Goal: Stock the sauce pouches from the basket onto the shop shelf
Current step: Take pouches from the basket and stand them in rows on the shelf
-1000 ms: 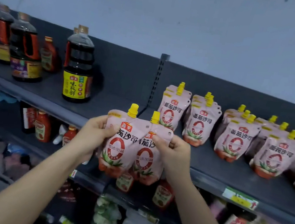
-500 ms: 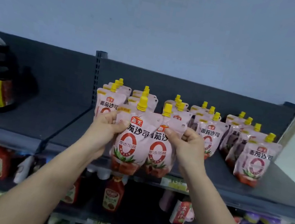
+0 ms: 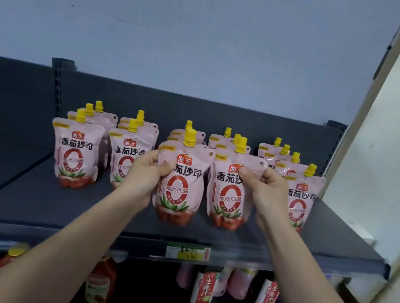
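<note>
My left hand [image 3: 143, 176] grips a pink sauce pouch [image 3: 179, 190] with a yellow cap by its upper left side. My right hand [image 3: 266, 192] grips a second identical pouch [image 3: 228, 195] by its upper right corner. Both pouches stand upright side by side, their bottoms at or just above the dark grey shelf [image 3: 78, 210], in front of two middle rows. Several rows of the same pouches stand on the shelf, one at the far left [image 3: 76, 154] and one at the far right [image 3: 301, 194]. The basket is out of view.
A yellow price tag [image 3: 188, 252] sits on the shelf's front edge. Below it, a lower shelf holds sauce bottles [image 3: 203, 288] and a red ketchup bottle [image 3: 100, 282]. A cream wall [image 3: 391, 157] bounds the shelf on the right. A slotted upright [image 3: 57, 90] stands at back left.
The view shifted right, so the soy sauce bottles left the frame. My hands moved apart and forward, separating the two overlapping pouches and bringing them down to the shelf.
</note>
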A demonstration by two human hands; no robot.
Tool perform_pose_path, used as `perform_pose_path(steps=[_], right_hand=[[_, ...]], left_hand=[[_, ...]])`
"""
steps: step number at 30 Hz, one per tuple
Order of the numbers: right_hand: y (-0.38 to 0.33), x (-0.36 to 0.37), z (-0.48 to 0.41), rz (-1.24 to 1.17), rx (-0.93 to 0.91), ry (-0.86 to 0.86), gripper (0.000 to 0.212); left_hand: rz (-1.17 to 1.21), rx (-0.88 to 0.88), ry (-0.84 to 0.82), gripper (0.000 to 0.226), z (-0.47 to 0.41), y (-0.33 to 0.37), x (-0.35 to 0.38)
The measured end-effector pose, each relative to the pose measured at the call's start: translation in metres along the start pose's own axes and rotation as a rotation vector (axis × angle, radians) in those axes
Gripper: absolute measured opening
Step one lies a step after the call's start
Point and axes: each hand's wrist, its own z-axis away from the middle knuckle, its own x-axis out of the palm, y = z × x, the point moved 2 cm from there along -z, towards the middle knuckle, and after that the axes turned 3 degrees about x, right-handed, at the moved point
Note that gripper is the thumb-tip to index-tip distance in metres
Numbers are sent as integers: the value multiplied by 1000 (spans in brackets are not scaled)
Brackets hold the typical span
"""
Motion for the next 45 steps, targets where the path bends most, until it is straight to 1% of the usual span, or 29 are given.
perform_pose_path(steps=[10,15,21,24,26,28,30,32,33,35,37,40,43,45], right_hand=[[18,-38,-34,-38,90,-81,14],[35,-48,-44,-37,176,-88,10],[45,-46,-51,-64,223,-95,12],[43,-46,-52,-67,221,-127,15],[37,-46,-52,-74,214,-147,22],[28,-44,-53,-78,174,-167,30],[20,-40,-55,-46,124,-163,27],[14,-38,-59,5,94,-146,18],[12,-36,-61,32,85,-136,15],[12,-36,-66,89,75,-108,14],[13,-35,-70,133,67,-96,14],[13,-36,-72,165,51,-114,9],[11,-38,-71,192,62,-178,20],[8,-38,-72,236,74,-220,23]], left_hand=[[-12,-22,115,21,-6,-31,38],[-20,-25,123,20,-8,-41,40],[-66,-23,94,20,-14,-40,32],[-119,-14,64,23,-18,-36,28],[-165,20,40,28,-20,-31,26],[-234,70,7,25,-23,-24,26],[-296,113,-8,17,-26,-19,26],[-378,146,5,10,-29,-14,26],[-428,163,20,11,-31,-12,25],[-486,184,50,20,-35,-9,22],[-483,191,70,25,-37,-7,19],[-475,190,83,23,-40,-9,14],[-531,189,43,20,-42,-8,12],[-575,192,-20,18,-43,-3,12]])
